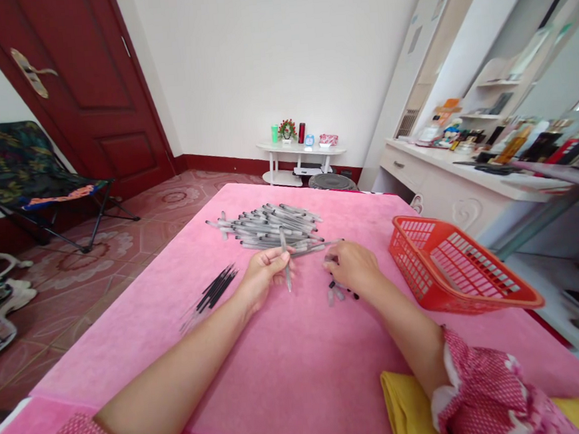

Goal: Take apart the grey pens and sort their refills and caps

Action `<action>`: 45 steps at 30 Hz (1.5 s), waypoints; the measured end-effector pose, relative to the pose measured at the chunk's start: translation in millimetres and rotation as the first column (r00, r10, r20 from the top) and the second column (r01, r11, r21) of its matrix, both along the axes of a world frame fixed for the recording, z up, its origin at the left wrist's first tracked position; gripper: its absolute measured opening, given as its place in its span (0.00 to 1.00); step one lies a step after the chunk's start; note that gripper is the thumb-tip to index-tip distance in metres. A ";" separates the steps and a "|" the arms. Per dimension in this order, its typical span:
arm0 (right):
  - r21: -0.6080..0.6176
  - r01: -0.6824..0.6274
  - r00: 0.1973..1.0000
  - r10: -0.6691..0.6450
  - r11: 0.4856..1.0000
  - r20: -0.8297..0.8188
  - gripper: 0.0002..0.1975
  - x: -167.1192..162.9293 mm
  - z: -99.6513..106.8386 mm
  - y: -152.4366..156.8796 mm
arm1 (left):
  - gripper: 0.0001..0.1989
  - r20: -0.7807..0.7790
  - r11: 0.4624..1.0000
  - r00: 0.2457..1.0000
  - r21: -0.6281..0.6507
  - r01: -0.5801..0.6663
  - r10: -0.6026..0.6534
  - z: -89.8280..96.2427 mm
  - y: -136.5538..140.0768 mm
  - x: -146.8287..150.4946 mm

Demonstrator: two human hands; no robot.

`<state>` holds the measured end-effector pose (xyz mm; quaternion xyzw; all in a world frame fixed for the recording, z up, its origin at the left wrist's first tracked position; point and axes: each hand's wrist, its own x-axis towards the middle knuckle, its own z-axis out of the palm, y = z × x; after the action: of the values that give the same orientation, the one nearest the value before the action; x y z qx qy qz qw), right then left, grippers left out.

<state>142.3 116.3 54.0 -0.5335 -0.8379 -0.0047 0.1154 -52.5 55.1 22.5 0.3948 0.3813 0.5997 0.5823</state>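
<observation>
My left hand [268, 269] is closed around a clear grey pen [288, 280], pinched between thumb and fingers and held nearly upright. Just beyond it lies a big heap of similar pens [273, 223] with dark ends. To the right, my right hand [354, 265] is low over the table, fingers curled together on what looks like a translucent pen cap [329, 259], partly hidden. Several loose pen caps [336, 293], clear and black, lie under and beside that hand. Left of my left hand, a bunch of thin black ink refills [215, 290] rests on the cloth.
A pink cloth [282, 378] covers the table. An orange-red plastic basket [414, 271] stands at the right, and a folded yellow cloth [407, 405] lies under my right forearm. Beyond are a dressing table [446, 171] with bottles, a small white shelf [277, 148] and a folding chair [25, 164].
</observation>
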 end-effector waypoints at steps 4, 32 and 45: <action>-0.031 -0.042 0.977 0.035 0.999 -0.212 0.10 -0.6 2.1 3.2 | 0.15 -0.044 0.982 0.982 -0.062 0.180 -0.183 1.6 -5.7 3.5; -0.489 -0.490 0.339 -0.359 0.722 -0.870 0.19 -31.9 -14.3 -21.3 | 0.11 0.162 0.987 0.984 0.125 -0.101 0.080 -3.6 2.7 -0.9; -0.395 -0.449 0.466 -0.167 0.801 -0.869 0.17 -32.9 -18.1 -20.0 | 0.10 0.166 0.987 0.980 0.101 -0.128 0.110 -5.7 2.3 -2.1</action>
<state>109.4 96.3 35.8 -0.3909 -0.6608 0.5315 0.3579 -54.6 57.4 16.9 0.3539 0.3224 0.6835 0.5511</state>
